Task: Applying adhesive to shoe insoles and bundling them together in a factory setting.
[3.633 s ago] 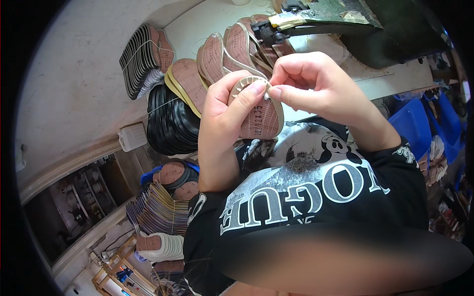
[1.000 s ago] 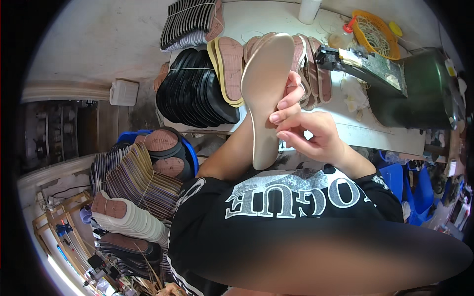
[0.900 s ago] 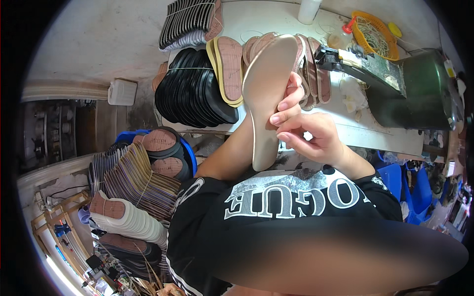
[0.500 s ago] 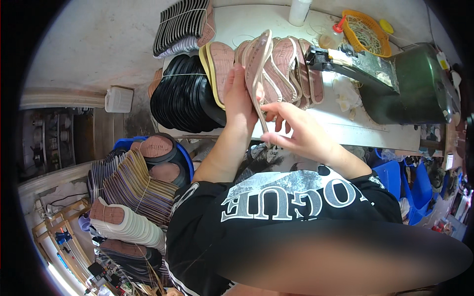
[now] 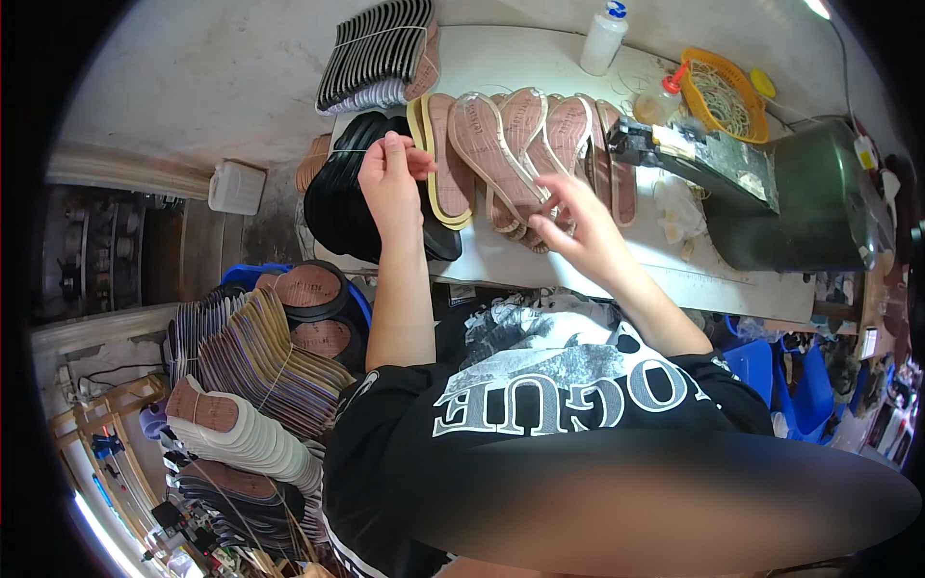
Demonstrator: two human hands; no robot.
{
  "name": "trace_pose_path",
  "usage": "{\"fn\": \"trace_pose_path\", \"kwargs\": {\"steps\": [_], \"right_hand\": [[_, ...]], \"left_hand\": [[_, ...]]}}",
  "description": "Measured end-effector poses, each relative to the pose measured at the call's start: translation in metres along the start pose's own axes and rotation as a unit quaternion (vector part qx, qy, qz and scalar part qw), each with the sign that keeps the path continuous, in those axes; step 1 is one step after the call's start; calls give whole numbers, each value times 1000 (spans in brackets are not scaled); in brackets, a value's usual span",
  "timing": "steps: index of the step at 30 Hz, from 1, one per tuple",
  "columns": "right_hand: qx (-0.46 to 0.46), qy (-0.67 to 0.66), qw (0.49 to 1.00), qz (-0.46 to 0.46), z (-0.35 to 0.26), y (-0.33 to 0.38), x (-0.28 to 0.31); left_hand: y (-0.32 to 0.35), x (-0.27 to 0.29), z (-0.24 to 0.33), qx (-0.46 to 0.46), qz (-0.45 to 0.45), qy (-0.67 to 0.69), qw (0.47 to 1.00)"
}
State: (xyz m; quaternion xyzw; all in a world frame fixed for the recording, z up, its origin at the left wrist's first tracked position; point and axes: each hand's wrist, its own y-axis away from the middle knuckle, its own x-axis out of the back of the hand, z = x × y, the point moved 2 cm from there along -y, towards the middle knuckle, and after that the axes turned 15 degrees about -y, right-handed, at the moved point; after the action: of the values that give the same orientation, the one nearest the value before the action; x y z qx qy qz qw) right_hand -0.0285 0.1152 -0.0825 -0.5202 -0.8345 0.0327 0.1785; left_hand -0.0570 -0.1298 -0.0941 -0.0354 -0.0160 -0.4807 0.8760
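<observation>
My left hand point(image 5: 393, 183) is raised over a bundle of black soles point(image 5: 339, 207), its fingers loosely bent and nothing held in them. To the right, my right hand point(image 5: 585, 229) hovers at the near ends of several brownish-pink insoles point(image 5: 487, 135) with pale rims. Its fingers are apart; whether a fingertip touches an insole is hard to tell. The insoles overlap in a row on the white table point(image 5: 540, 48). Beside my left hand's fingertips are yellow-edged insoles point(image 5: 446, 173), between the black bundle and the pale-rimmed ones.
A dark green machine point(image 5: 800, 197) with a long arm stands at the right. Behind are a white bottle point(image 5: 603, 43), a red-tipped bottle point(image 5: 660, 99) and a yellow basket point(image 5: 732, 91) of bands. Tied stacks of soles point(image 5: 275, 356) fill the lower left; blue bins point(image 5: 805, 380) stand lower right.
The insole that both hands held upright is out of them, and a pale-rimmed insole now lies on top of the row. My left hand has moved left, away from my right hand.
</observation>
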Motion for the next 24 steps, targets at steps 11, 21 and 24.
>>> {"fn": "trace_pose_path", "kwargs": {"steps": [11, 21, 24], "right_hand": [[-7, 87, 995, -54, 9, -5, -7], [16, 238, 967, -90, 21, -18, -34], [20, 114, 992, -44, 15, -13, -28]], "left_hand": [[-11, 2, -8, -153, 5, -450, 880], [-28, -19, -10, -157, -31, -646, 746], [-22, -16, -4, -185, 2, -626, 758]]}}
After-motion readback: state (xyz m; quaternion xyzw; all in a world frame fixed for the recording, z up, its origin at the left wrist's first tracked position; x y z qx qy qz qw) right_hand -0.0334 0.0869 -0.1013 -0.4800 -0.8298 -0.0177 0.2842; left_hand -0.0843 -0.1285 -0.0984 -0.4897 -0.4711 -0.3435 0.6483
